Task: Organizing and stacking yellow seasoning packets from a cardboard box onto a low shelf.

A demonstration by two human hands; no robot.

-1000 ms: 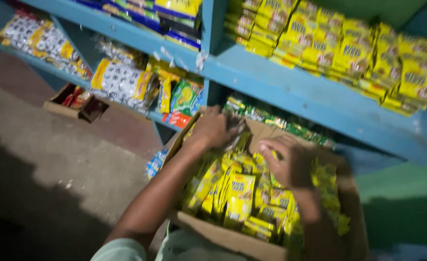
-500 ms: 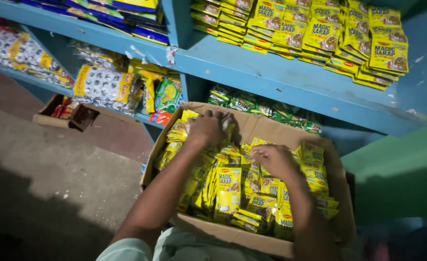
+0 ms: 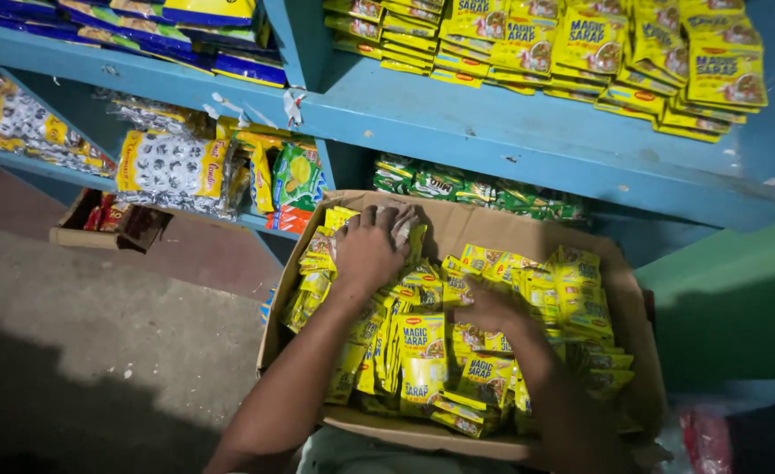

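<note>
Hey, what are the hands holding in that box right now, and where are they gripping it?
Both hands are down among the yellow sachets in the cardboard box. The left hand rests on sachet tops; the right hand digs between them. A firm grip cannot be told.

Matt brown cardboard box point(image 3: 528, 230), glossy yellow plastic sachets point(image 3: 423, 338) inside, chipped matt blue painted shelf point(image 3: 528, 140), rough grey concrete floor point(image 3: 98, 333), shiny crinkled snack bags point(image 3: 172, 167)

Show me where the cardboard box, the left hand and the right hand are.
cardboard box point(image 3: 493, 230), head view, bare inner back wall.
left hand point(image 3: 368, 250), head view, back of the hand.
right hand point(image 3: 486, 307), head view, back of the hand.
</note>
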